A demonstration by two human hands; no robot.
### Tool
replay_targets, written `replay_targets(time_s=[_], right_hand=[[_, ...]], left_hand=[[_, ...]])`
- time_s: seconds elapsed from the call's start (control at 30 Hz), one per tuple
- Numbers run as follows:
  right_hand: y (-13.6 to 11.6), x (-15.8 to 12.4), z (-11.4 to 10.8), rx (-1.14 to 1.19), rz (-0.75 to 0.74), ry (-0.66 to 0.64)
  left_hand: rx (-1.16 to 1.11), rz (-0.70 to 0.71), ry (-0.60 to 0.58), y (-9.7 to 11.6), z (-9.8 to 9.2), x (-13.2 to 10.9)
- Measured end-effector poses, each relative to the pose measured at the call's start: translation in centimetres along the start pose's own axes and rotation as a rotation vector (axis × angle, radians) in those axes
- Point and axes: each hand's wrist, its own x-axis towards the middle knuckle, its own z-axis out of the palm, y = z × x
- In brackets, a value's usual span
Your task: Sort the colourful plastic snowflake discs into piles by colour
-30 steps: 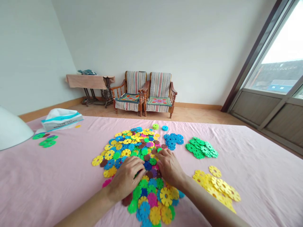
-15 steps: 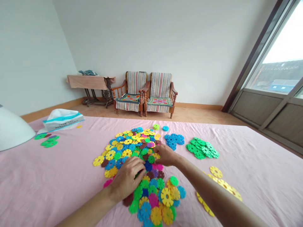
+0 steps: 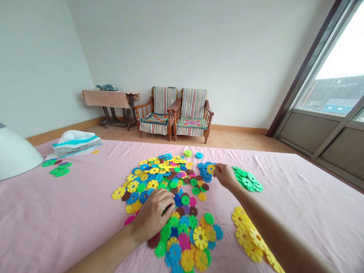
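Observation:
A yellow notched plastic disc (image 3: pixel 211 169) is pinched in the fingertips of my right hand (image 3: pixel 226 176). It hangs over the small blue disc group (image 3: pixel 205 175), hiding part of it. My left hand (image 3: pixel 155 212) rests on the near left side of a big mixed pile of discs (image 3: pixel 170 184), its fingers bent and the thumb apart from them. Green shows in that gap; what lies under the palm is hidden. Behind my right wrist sits a green disc group (image 3: pixel 248 180). Larger yellow discs (image 3: pixel 244 231) lie partly covered by my right forearm.
A pink cloth (image 3: pixel 71 212) covers the table. On the left are a tissue pack (image 3: pixel 77 144), several loose discs (image 3: pixel 60 171) and a white rounded object (image 3: pixel 17 155). A lime disc stack (image 3: pixel 187 153) and a blue one (image 3: pixel 199 155) stand behind the pile. Two chairs (image 3: pixel 179 110) face me.
My right hand has moved right from the mixed pile to the blue group, carrying a yellow disc. Discs at the pile's right edge are now uncovered. My left hand has stayed in place.

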Motion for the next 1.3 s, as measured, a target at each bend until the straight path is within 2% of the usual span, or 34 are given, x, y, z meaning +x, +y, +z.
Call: replay_targets(time_s=[0.17,0.37,0.6,0.87,1.3], right_hand=[[0.5,-1.3,-0.9,0.045,-0.003,0.055],[0.5,-3.8,-1.0,0.02,-0.208,0.026],[0.4,-2.6,1.0,-0.118,-0.352,0.054],[1.4,-1.2,2.7,-0.175,-0.311,0.058],[2.1,-0.7,2.7,-0.082,-0.224,0.076]], left_hand=[[0.003,0.005,-0.002,-0.2,0.1,-0.1],[0.003,0.012,0.009,-0.2,0.2,-0.2],[0.018,0.024,0.018,-0.2,0.2,0.0],[0.019,0.024,0.015,-0.3,0.2,-0.1],[0.033,0.022,0.023,0.0,0.0,0.0]])
